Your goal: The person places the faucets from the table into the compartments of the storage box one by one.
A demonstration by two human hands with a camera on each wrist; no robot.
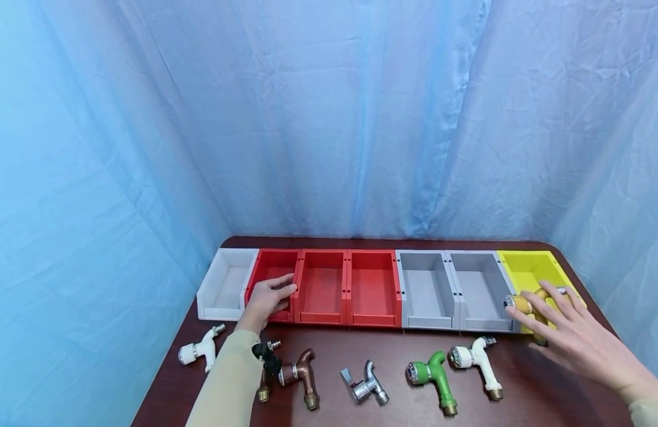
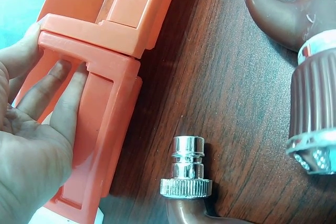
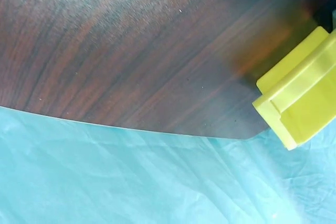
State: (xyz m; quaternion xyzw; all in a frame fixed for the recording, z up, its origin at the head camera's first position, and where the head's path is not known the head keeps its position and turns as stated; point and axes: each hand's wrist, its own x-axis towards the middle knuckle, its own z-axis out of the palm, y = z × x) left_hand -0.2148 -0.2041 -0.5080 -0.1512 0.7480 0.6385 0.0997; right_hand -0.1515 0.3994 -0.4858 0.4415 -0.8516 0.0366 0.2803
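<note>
In the head view my left hand [image 1: 269,298] reaches into the leftmost red bin [image 1: 254,273]. Its fairly straight fingers touch the bin's side wall, also seen on the red bin [image 2: 100,135] in the left wrist view. My right hand [image 1: 571,332] holds a yellow tap [image 1: 519,304] with a ribbed knob above the front of the yellow bin [image 1: 526,261]. Fingers cover part of the tap's body. The right wrist view shows the yellow bin [image 3: 299,90] but not the hand. Under my left forearm lies a black-handled tap [image 1: 265,353], partly hidden by the sleeve.
Along the table's back stand a white bin [image 1: 226,281], two more red bins [image 1: 322,284] and two grey bins [image 1: 427,287]. In front lie white taps [image 1: 486,365], a brown tap [image 1: 306,379], a chrome tap [image 1: 366,385] and a green tap [image 1: 438,379]. Blue curtains [image 1: 329,118] surround the table.
</note>
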